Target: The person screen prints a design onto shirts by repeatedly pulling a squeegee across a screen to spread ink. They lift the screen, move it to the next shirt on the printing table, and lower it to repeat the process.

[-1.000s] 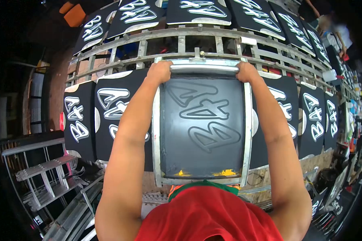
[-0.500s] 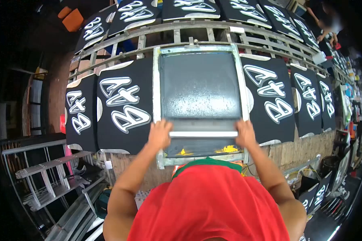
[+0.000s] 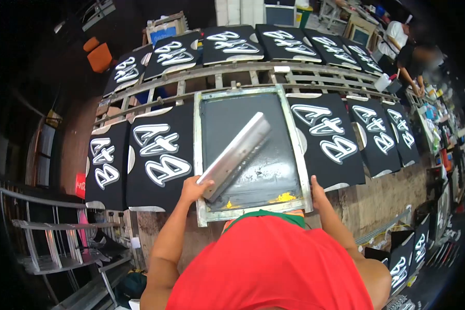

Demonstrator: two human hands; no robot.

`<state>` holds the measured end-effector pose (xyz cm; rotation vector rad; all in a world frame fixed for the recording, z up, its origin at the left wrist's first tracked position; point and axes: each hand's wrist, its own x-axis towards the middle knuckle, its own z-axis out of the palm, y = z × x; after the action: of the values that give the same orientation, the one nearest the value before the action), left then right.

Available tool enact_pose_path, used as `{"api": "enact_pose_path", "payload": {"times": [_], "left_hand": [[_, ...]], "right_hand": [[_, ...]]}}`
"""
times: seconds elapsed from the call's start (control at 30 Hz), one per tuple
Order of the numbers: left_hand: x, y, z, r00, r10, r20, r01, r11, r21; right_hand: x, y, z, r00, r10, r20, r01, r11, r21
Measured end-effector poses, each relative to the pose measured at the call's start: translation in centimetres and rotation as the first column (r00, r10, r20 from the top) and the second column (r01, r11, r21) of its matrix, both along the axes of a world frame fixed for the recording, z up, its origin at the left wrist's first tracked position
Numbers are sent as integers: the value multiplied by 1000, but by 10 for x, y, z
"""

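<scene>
An aluminium-framed printing screen (image 3: 196,155) lies flat on the long table, its dark mesh coated with ink and yellow smears at the near end. My left hand (image 3: 194,188) grips the near end of a long metal squeegee (image 3: 236,154), which is lifted and angled diagonally over the mesh. My right hand (image 3: 316,190) rests on the screen frame's near right corner. Black panels printed with white lettering lie to the left (image 3: 160,155) and to the right (image 3: 325,137) of the screen.
A second row of printed black panels (image 3: 232,44) lies beyond a metal rail grid (image 3: 243,72). Metal racks (image 3: 51,237) stand at lower left. Other people (image 3: 413,57) work at the far right by cluttered supplies. More printed pieces (image 3: 403,263) sit low at right.
The squeegee was pulled from the far end of the screen to the near end with both hands. Now the left hand alone lifts it diagonally, and the right hand has shifted to the frame.
</scene>
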<state>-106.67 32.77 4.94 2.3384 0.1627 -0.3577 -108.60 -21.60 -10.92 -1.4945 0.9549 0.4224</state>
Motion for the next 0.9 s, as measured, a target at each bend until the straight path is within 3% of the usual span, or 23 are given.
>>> {"api": "enact_pose_path", "payload": {"times": [0.07, 0.13, 0.17, 0.2, 0.33, 0.4, 0.43, 0.47, 0.53, 0.67, 0.73, 0.8, 0.9], "left_hand": [[5, 1, -34, 983, 183, 12, -181, 977, -110], [6, 3, -53, 978, 208, 9, -206, 972, -110], [3, 2, -52, 975, 218, 45, -213, 973, -83], [4, -3, -49, 970, 227, 85, -223, 973, -56], [-1, -55, -15, 962, 269, 51, -256, 950, -179], [5, -95, -14, 970, 244, 11, -234, 942, -242], [12, -124, -10, 973, 228, 38, -209, 939, -272], [17, -155, -6, 975, 220, 22, -200, 921, -334], [29, -214, -11, 981, 190, -26, -189, 936, -297], [39, -322, -43, 975, 223, 25, -199, 911, -360], [35, -368, -36, 981, 187, 47, -168, 949, -266], [28, -405, -33, 965, 260, 41, -240, 934, -266], [27, -444, -33, 954, 301, 7, -296, 943, -151]], "right_hand": [[6, 37, 35, 997, 73, 24, -65, 968, -243], [10, 57, 68, 945, 311, -98, -316, 798, -513], [4, 69, 86, 962, 268, -57, -251, 779, -574], [1, 78, 112, 965, 255, -69, -249, 793, -556], [-4, 39, 99, 969, 225, -99, -241, 797, -554], [-8, -8, 98, 988, 156, -24, -142, 814, -564], [-12, -37, 92, 963, 264, 51, -162, 723, -672], [-10, -71, 88, 979, 187, -82, -192, 702, -686], [-5, -135, 96, 994, 66, -90, -109, 753, -649], [5, -240, 105, 995, 84, -58, -102, 750, -654], [10, -282, 105, 992, 96, -85, -128, 769, -627], [20, -320, 95, 984, 132, -122, -179, 746, -642], [31, -359, 95, 985, 147, -90, -172, 805, -568]]}}
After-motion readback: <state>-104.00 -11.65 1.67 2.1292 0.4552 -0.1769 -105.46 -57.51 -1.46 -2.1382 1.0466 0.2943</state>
